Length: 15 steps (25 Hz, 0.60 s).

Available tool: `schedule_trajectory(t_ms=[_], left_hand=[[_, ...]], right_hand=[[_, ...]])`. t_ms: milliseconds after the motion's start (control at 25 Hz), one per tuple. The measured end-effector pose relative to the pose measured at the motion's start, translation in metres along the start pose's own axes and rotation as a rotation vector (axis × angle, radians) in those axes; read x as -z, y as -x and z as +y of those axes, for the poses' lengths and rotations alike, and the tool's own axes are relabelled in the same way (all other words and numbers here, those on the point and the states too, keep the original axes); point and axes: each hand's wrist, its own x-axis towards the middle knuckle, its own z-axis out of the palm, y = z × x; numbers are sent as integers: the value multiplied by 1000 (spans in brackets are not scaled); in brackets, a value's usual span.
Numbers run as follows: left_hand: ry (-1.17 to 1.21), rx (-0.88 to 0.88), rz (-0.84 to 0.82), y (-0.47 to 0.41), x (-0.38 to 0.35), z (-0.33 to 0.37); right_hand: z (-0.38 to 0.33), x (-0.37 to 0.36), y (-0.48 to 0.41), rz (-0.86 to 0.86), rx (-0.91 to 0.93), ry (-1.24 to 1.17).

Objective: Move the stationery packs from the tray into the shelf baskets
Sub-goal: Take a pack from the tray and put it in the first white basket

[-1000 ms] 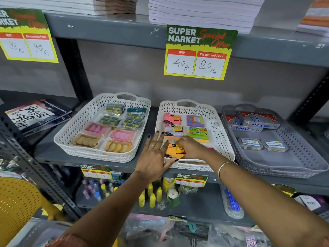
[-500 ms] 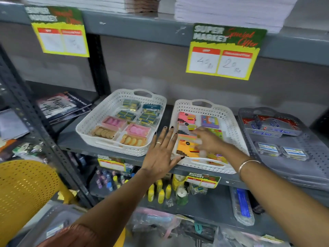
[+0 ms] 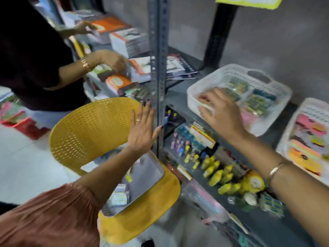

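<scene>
Down on the yellow plastic chair [image 3: 92, 129] sits a grey tray [image 3: 147, 177] — flat, smooth and shiny. A few small stationery packs [image 3: 119, 194] lie in its near corner, blurry, with blue and white on them. The left hand [image 3: 142, 129] is above the tray, flat, fingers spread wide, holding nothing; the packs lie well below it, near the forearm. The right hand [image 3: 221, 114] is up at the shelf, fingers loose and apart, empty too — it is over the front edge of a white basket [image 3: 238, 70] with little holes all round its walls. That basket holds green and pink packs. Another white basket [image 3: 309, 104] to the right holds pink, yellow and orange pads. The chair back is dotted with small holes.
</scene>
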Motion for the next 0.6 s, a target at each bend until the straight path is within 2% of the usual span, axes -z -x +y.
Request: schedule_trajectory(t_ms=[120,360,480,600], left_hand=[[-89,165,-82,62,-12,-75],[-153,427,-314,200,-75,-147],[-167,527,-435,259,-112,-164],[-169,560,-495,304,-140,-175]], right_hand=[[-34,-100,9,-260,102,-84],[-68,-292,88,-970,87,-130],[-81,-365,137,-1194,98,-89],[-91,-411,172,-1291,91,-43]])
